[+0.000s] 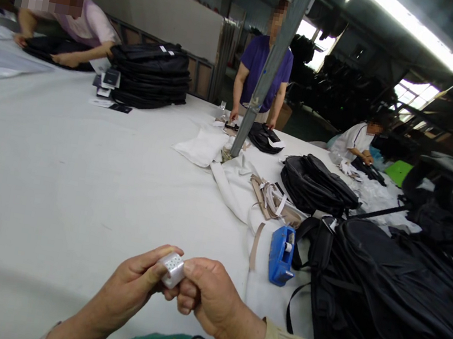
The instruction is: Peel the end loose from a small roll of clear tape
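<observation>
Both hands meet near the bottom of the view, above the white table (57, 164), and they hold one small white packet (172, 269) between them. The left hand (132, 287) pinches the packet with thumb and forefinger, closed narrow around its left side. The right hand (207, 296) is curled, its fingers folded in and pressing the right edge of the packet. It seems the packet is being readied or opened, so the grip should be firm but gentle. Both wrists are bent inward, forearms coming from the near edge. To the right lie a blue tape dispenser (282, 254) and a black backpack (382, 300). Far away other people work at more black bags (149, 73).
</observation>
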A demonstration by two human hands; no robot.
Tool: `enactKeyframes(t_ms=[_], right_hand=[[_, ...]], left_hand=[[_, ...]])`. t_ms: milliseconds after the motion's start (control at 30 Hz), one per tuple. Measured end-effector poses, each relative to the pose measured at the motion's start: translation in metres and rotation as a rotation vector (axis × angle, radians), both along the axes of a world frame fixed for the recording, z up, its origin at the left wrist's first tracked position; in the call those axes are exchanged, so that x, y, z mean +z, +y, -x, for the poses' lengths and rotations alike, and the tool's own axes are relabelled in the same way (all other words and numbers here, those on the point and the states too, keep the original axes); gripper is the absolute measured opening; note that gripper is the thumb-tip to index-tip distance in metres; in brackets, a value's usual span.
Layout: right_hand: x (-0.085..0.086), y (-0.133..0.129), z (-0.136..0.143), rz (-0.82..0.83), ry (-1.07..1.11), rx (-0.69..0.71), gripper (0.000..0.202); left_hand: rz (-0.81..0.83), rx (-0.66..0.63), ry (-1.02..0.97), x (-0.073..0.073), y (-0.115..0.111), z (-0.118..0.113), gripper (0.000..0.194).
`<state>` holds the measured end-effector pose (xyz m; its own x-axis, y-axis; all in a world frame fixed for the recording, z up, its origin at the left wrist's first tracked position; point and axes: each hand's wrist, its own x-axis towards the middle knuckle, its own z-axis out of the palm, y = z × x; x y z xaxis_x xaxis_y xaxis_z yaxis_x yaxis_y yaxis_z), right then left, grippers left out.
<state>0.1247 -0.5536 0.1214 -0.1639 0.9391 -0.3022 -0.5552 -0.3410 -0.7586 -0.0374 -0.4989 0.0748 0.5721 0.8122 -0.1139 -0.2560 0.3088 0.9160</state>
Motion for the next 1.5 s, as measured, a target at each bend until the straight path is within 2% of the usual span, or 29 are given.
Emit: enactKeyframes(t_ms=[133, 333, 600, 867, 1033, 1167, 1233, 1333, 1500], right_hand=[[0.001, -0.002, -0.002, 0.016, 0.085, 0.04, 0.033], [0.001, -0.004, -0.002, 0.005, 0.078, 0.032, 0.035], [0.004, -0.005, 0.002, 0.025, 0.012, -0.017, 0.035], [0.0, -0.007, 0.003, 0.005, -0.051, 0.018, 0.038], [-0.002, -0.009, 0.003, -0.001, -0.031, -0.015, 0.037], [-0.01, -0.011, -0.001, -0.039, 0.018, -0.038, 0.039], [-0.013, -0.011, -0.003, -0.054, 0.029, -0.027, 0.042], [-0.012, -0.01, -0.006, -0.074, 0.033, 0.006, 0.046], [-0.003, -0.008, -0.005, -0.014, 0.032, 0.032, 0.047]], left_hand=[[0.031, 0.02, -0.034, -0.001, -0.001, 0.0, 0.033], [-0.089, -0.03, 0.011, 0.0, -0.001, 0.003, 0.029], [-0.242, -0.046, 0.074, 0.017, -0.001, 0.003, 0.028], [-0.358, -0.035, 0.123, 0.032, -0.005, 0.003, 0.024], [-0.556, -0.021, 0.203, 0.035, 0.0, 0.005, 0.02], [-0.786, 0.022, 0.257, 0.038, 0.007, 0.009, 0.026], [-0.838, 0.039, 0.267, 0.038, 0.009, 0.011, 0.028], [-0.78, 0.029, 0.265, 0.035, 0.007, 0.012, 0.027], [-0.529, 0.012, 0.198, 0.024, 0.0, 0.009, 0.021]])
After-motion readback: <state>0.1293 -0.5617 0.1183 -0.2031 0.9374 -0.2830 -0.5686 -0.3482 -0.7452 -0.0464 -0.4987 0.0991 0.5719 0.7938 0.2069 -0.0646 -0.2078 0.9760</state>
